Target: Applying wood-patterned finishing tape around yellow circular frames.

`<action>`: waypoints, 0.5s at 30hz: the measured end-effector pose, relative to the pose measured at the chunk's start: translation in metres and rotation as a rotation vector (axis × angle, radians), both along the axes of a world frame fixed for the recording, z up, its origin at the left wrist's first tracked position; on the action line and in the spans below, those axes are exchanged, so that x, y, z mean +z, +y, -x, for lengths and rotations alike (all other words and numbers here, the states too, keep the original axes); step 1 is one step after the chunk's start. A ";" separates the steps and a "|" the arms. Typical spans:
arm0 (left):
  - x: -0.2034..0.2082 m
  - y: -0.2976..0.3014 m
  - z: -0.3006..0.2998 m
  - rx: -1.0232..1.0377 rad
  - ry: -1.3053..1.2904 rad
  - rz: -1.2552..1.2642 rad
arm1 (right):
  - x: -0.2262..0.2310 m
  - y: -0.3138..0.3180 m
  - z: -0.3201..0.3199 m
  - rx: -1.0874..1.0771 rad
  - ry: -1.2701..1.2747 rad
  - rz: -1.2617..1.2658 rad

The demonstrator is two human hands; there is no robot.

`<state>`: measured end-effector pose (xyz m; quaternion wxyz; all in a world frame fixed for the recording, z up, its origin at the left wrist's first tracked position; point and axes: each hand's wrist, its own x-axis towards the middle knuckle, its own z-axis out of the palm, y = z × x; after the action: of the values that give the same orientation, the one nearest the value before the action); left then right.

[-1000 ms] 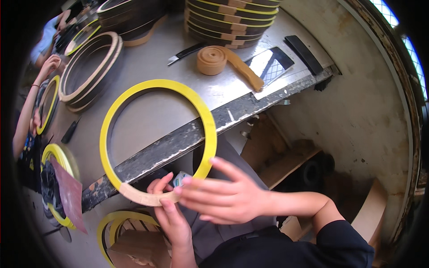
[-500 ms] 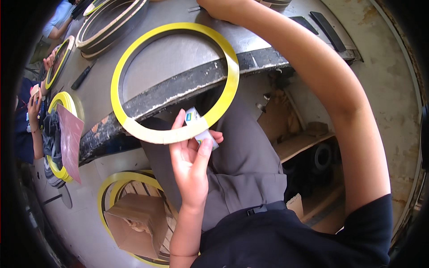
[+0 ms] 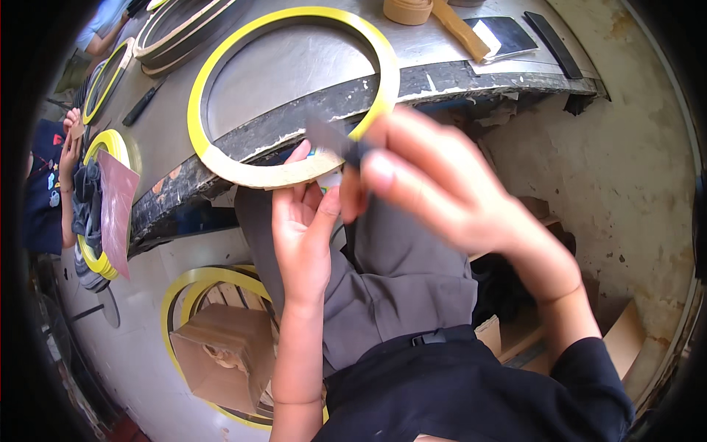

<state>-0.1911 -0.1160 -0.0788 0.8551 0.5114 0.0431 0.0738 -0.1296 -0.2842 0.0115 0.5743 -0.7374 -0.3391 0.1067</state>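
Observation:
A large yellow ring (image 3: 202, 110) with a dark inner wall leans over the table's front edge. Cream tape (image 3: 272, 175) covers its near section. My left hand (image 3: 303, 232) grips that near section from below, thumb toward me. Between its fingers and the ring shows a small white piece with blue and green marks (image 3: 331, 180), mostly hidden. My right hand (image 3: 442, 177) is closed on a dark-handled knife (image 3: 355, 151), beside the right end of the taped section. Motion smears its grey blade, so I cannot tell whether it touches the ring.
On the metal table lie a tan tape roll (image 3: 407, 10), a flat tan strip (image 3: 460, 31), a dark glossy panel (image 3: 508, 38), a black bar (image 3: 552, 44) and a dark-handled tool (image 3: 140, 107). A cardboard box (image 3: 224, 353) stands below left. Another person's hands (image 3: 71, 140) are at far left.
My right hand has come back from the table's far side to the ring, now with the knife. The ring and my left hand have shifted up in view.

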 end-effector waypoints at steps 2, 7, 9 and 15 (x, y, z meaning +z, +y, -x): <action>0.008 -0.001 -0.002 -0.034 -0.001 -0.004 | -0.024 0.002 0.014 -0.008 0.020 -0.001; -0.002 0.004 -0.004 -0.013 0.014 -0.098 | -0.044 0.013 0.009 -0.040 -0.007 -0.081; 0.000 0.002 -0.005 -0.033 0.035 -0.111 | -0.043 0.014 0.008 -0.044 0.181 -0.174; 0.000 0.001 -0.007 -0.015 0.072 0.022 | -0.027 -0.011 0.028 -0.089 0.547 -0.376</action>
<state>-0.1845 -0.1147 -0.0788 0.8590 0.5048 0.0708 0.0483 -0.1577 -0.2950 -0.0154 0.7742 -0.5766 -0.1539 0.2110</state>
